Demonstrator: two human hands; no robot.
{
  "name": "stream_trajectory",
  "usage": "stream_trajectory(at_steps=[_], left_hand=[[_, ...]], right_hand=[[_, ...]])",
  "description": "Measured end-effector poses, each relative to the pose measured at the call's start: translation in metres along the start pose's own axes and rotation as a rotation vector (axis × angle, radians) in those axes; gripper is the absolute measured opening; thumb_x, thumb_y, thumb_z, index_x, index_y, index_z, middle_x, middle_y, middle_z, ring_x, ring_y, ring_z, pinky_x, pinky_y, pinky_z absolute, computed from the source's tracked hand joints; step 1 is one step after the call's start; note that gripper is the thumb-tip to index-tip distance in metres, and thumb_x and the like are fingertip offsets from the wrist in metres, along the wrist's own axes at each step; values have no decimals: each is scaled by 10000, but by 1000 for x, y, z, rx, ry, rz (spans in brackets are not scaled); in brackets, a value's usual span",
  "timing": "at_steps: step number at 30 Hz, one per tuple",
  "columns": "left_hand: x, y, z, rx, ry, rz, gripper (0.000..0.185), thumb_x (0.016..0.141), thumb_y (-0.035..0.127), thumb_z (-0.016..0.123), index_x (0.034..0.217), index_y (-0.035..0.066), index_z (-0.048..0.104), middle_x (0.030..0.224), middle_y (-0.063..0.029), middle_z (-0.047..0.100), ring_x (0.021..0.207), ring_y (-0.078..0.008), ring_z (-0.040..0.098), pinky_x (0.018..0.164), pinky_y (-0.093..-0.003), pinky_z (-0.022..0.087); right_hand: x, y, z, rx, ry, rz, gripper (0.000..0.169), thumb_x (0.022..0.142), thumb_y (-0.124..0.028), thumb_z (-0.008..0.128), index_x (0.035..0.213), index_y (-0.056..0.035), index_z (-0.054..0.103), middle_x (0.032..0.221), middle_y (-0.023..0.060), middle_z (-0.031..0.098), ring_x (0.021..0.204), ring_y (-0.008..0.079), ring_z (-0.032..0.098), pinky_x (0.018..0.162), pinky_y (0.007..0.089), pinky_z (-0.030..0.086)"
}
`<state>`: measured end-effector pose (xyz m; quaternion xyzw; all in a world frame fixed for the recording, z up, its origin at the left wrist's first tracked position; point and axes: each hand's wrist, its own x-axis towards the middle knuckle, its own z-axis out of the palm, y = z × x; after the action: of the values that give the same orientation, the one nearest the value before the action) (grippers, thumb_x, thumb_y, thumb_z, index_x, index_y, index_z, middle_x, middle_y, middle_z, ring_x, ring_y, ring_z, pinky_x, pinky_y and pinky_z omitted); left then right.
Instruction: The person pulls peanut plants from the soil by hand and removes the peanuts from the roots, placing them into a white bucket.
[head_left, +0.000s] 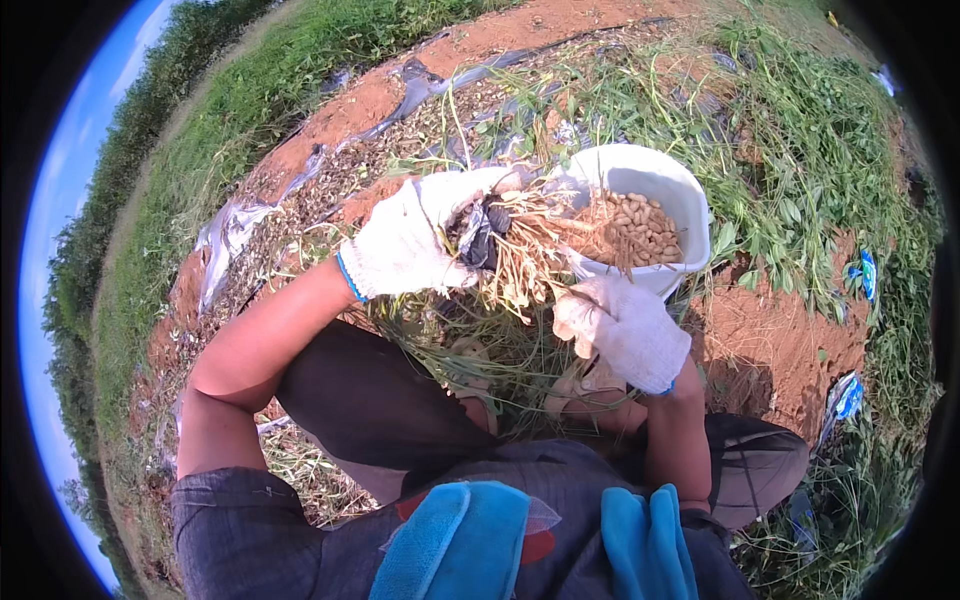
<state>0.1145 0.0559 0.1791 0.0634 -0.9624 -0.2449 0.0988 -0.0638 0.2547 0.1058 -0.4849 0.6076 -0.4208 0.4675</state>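
Note:
My left hand, in a white knitted work glove, is closed around a bunch of pulled peanut plants. Their pale roots point right, towards the bucket, and a piece of black plastic film is caught among them. The green stems hang below that hand. My right hand, gloved the same way, is at the lower edge of the roots with its fingers curled; whether something is between them cannot be told. Just beyond it stands a white plastic bucket holding many peanuts in their shells. Some roots reach over its rim.
Heaps of green peanut plants lie at the right. Torn plastic film and dry litter run along the red soil at the left and back. Blue-and-white wrappers lie at the right. My bent knees are on either side.

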Motion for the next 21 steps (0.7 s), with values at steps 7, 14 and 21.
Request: stream_trajectory(at_steps=[7, 14, 21], left_hand=[[-10, -5, -9, 241, 94, 75, 929, 582, 210, 797, 1441, 158, 448, 1196, -141, 610, 1078, -348, 581, 974, -426, 448], [-32, -48, -42, 53, 620, -206, 908, 620, 187, 818, 1445, 139, 440, 1215, -139, 650, 1080, -217, 635, 959, -361, 494], [-23, -36, -41, -708, 575, -328, 867, 766, -51, 697, 1504, 22, 246, 960, -71, 678, 720, -130, 661, 712, -276, 554]], right_hand=[[6, -3, 1, -2, -3, -112, 333, 957, -309, 530, 901, -7, 661, 736, 40, 649, 619, 97, 583, 591, 288, 477], [-30, -22, -14, -167, -92, 69, 296, 918, -293, 589, 944, -15, 687, 712, 18, 641, 583, 75, 563, 513, 227, 421], [66, 47, -65, -931, 805, -407, 291, 866, -260, 656, 988, 4, 680, 894, 131, 696, 821, 254, 652, 749, 340, 508]])
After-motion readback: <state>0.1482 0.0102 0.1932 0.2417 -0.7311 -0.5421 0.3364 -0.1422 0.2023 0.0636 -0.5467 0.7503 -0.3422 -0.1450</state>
